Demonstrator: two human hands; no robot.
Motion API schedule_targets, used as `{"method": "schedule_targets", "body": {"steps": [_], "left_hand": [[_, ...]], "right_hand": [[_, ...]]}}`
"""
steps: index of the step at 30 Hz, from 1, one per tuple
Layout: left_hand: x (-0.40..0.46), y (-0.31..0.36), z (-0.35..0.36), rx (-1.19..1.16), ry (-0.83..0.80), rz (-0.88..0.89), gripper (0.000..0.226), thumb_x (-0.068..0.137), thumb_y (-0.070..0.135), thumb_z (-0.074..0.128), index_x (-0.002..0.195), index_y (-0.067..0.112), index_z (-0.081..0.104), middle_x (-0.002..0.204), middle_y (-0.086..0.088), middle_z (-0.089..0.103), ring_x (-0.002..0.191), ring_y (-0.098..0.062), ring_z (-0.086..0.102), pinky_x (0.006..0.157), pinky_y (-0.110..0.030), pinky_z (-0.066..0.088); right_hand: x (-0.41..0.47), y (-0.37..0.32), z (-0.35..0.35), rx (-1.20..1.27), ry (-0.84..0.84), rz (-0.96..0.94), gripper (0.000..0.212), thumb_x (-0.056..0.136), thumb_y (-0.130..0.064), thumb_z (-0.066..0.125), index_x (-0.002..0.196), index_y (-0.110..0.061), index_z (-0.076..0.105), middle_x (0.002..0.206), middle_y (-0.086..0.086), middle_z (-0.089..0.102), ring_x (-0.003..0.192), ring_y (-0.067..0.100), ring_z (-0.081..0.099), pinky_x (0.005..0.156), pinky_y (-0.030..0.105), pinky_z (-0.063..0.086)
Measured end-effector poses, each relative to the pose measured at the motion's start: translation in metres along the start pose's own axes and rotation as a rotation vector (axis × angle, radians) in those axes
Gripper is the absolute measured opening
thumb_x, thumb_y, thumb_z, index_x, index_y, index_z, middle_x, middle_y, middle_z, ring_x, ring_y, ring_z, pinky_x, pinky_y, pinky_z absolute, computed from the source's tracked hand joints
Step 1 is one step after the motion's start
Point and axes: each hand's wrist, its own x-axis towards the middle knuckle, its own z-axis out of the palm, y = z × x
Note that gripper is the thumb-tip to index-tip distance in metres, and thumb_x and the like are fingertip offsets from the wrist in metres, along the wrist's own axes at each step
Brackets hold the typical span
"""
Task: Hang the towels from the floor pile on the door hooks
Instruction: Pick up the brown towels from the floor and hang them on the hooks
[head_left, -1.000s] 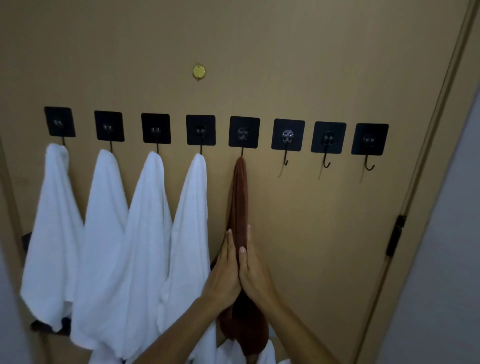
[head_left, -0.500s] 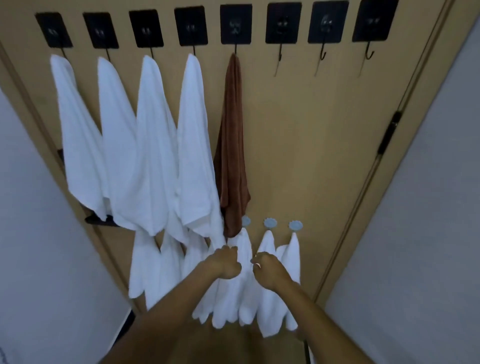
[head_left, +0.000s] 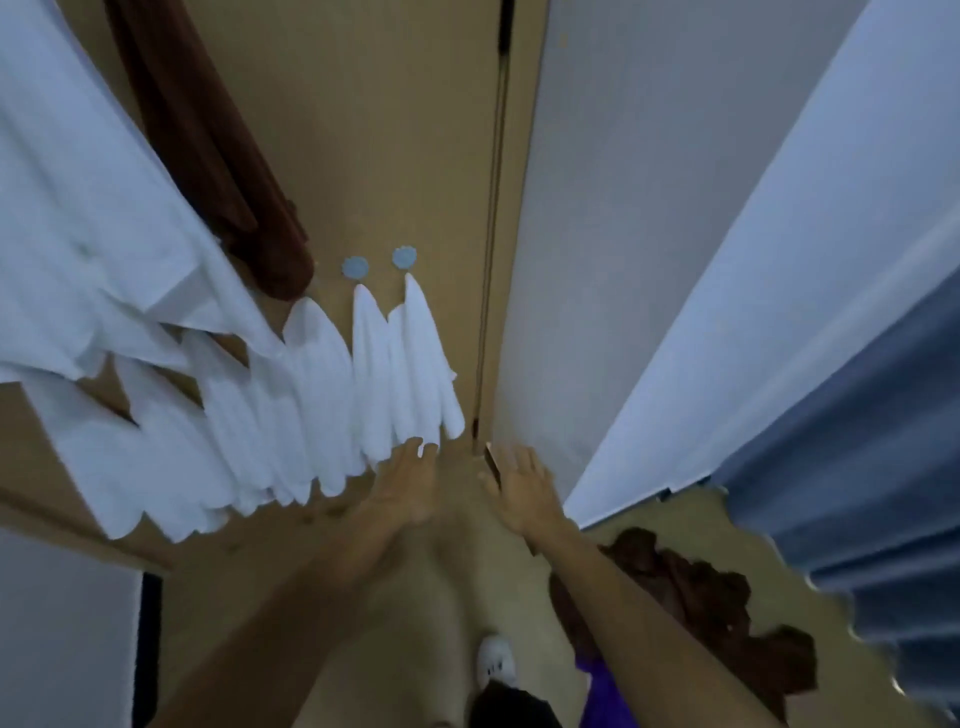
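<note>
Head view is showing both hands empty: left hand (head_left: 410, 486) and right hand (head_left: 524, 486) are reaching with each grip spread flat. Crumpled, soft brown towels (head_left: 717, 608) are lying piled on the floor, near right. White terry towels (head_left: 374, 379) are hanging limp from round blue hooks (head_left: 355, 267) on the smooth tan door (head_left: 395, 130).

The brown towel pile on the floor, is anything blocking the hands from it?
Nothing visible blocks it. The brown towel pile lies bare on the floor just beside the right forearm; the right hand and left hand are both open and empty.

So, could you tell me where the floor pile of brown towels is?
In the head view, the brown towel pile lies lower right on the floor, beside the right forearm and below the blue curtain.
</note>
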Motion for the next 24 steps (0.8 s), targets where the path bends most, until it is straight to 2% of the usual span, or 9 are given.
{"method": "schedule_targets", "body": {"steps": [2,5,7,12,18,24], "left_hand": [[-0.016,0.015,0.04,0.011,-0.058,0.04,0.051,0.095,0.022,0.047,0.142,0.009,0.033,0.149,-0.014,0.031,0.136,-0.028,0.032,0.111,-0.039,0.027],[-0.044,0.046,0.097,0.017,-0.197,0.104,0.055,0.098,0.024,0.04,0.147,0.008,0.023,0.154,-0.015,0.022,0.141,-0.026,0.026,0.114,-0.037,0.022],[-0.061,0.071,0.13,0.106,-0.206,0.226,0.057,0.097,0.026,0.037,0.148,0.01,0.02,0.156,-0.011,0.019,0.144,-0.022,0.021,0.115,-0.036,0.019],[-0.089,0.136,0.177,0.186,-0.313,0.423,0.057,0.09,0.024,0.043,0.143,0.013,0.025,0.15,-0.009,0.023,0.138,-0.026,0.024,0.109,-0.044,0.026],[-0.111,0.204,0.226,0.268,-0.381,0.509,0.051,0.092,0.023,0.042,0.141,0.013,0.029,0.15,-0.009,0.025,0.138,-0.024,0.025,0.109,-0.043,0.028],[-0.136,0.282,0.281,0.284,-0.457,0.488,0.049,0.094,0.024,0.041,0.14,0.013,0.029,0.147,-0.008,0.026,0.135,-0.027,0.029,0.106,-0.043,0.031]], "right_hand": [[-0.047,0.03,0.027,-0.023,-0.054,0.132,0.056,0.099,-0.045,0.032,0.149,-0.022,0.021,0.157,0.008,0.016,0.144,0.027,0.015,0.115,0.044,0.018],[-0.116,0.072,0.054,0.011,-0.146,0.328,0.056,0.099,-0.048,0.029,0.149,-0.023,0.022,0.159,0.008,0.008,0.146,0.028,0.009,0.116,0.046,0.014],[-0.158,0.1,0.063,0.057,-0.184,0.458,0.057,0.099,-0.048,0.026,0.15,-0.025,0.017,0.16,0.007,0.004,0.147,0.028,0.005,0.117,0.048,0.011],[-0.24,0.16,0.068,0.147,-0.186,0.692,0.057,0.1,-0.048,0.024,0.151,-0.024,0.014,0.16,0.008,0.003,0.147,0.03,0.004,0.117,0.048,0.011],[-0.306,0.225,0.075,0.213,-0.132,0.811,0.055,0.1,-0.046,0.028,0.149,-0.024,0.02,0.159,0.008,0.01,0.145,0.028,0.014,0.115,0.045,0.019],[-0.358,0.317,0.083,0.277,-0.19,0.822,0.053,0.099,-0.045,0.031,0.148,-0.024,0.024,0.158,0.006,0.013,0.143,0.027,0.017,0.114,0.045,0.021]]}}
